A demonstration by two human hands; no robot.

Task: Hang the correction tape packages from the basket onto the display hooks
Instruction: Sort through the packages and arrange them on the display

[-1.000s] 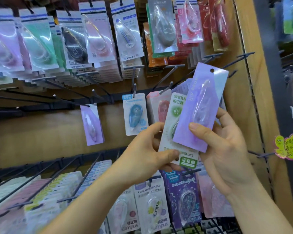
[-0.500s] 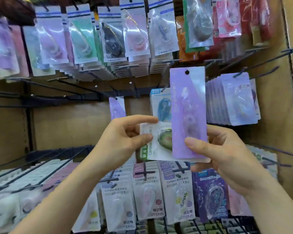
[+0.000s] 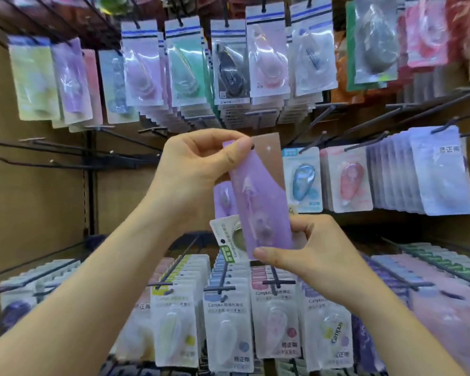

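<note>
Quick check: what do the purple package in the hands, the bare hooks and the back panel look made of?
Purple package: thin glossy plastic, see-through at its top corner, perhaps with a card insert; left hand and right hand pinch it. Hooks: slim black rods, probably coated metal wire. Back panel: matte brown board, likely wood or fibreboard.

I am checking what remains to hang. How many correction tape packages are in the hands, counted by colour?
Purple package: 1, pinched at its top by the left hand, held at its bottom by the right hand
White package with green label: 1, in the right hand
Total: 2
</note>
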